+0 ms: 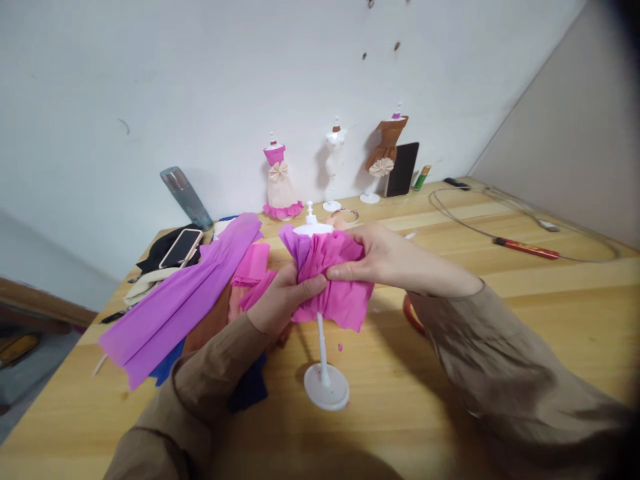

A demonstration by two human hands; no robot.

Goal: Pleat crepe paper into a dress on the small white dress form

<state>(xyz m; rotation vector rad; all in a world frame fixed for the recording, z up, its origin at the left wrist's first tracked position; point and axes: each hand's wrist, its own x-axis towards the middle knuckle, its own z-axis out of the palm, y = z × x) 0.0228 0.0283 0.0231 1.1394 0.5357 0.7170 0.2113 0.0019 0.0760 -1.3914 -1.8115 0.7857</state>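
Observation:
A small white mannequin stand [325, 383] stands on the wooden table [525, 313] in front of me, its torso wrapped in gathered magenta crepe paper [345, 300]. My left hand [283, 300] pinches the paper at the mannequin's waist from the left. From the right, my right hand [380, 257] presses and grips the same paper, thumb on the front folds. Both hands are closed on the paper skirt.
Purple, pink, orange and blue crepe sheets [185, 293] lie at left. A phone [181, 248] rests on dark cloth beside a grey bottle [186, 197]. Three dressed mannequins [280, 180] stand at the wall, with a dark tablet [401, 169]. A cable and red tool [525, 249] lie at right.

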